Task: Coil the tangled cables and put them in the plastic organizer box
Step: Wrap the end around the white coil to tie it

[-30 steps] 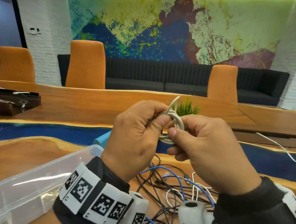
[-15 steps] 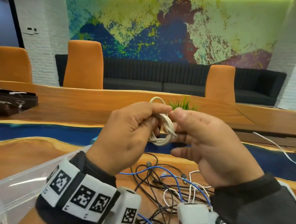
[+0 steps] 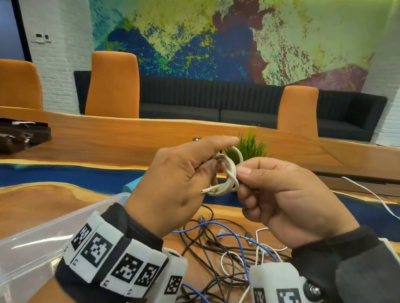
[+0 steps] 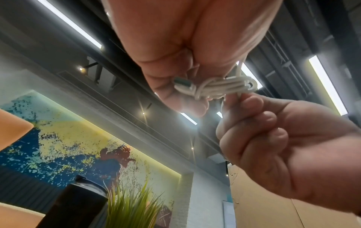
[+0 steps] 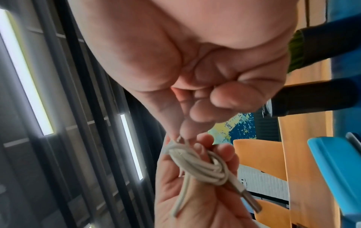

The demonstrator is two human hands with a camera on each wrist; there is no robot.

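Note:
A small coil of white cable [image 3: 226, 175] is held up between both hands above the table. My left hand [image 3: 179, 177] holds the coil [image 4: 220, 86] in its curled fingers, with the index finger stretched out over the top. My right hand [image 3: 281, 190] pinches the coil's right side [image 5: 197, 163] between thumb and forefinger. The cable's metal plug [image 5: 252, 200] sticks out by the left palm, and a loose end pokes out at the lower left. Below the hands lies a tangle of black, blue and white cables [image 3: 224, 254]. The clear plastic organizer box [image 3: 6, 259] stands at the lower left.
A small green plant [image 3: 249, 146] stands just behind the hands. A white cable [image 3: 379, 203] trails across the blue strip of the wooden table at right. Dark trays [image 3: 0, 130] lie at far left. Orange chairs [image 3: 115, 85] line the far side.
Both hands have turned the coil; my left index finger has straightened over the top, and a loose cable end now sticks out at the coil's lower left.

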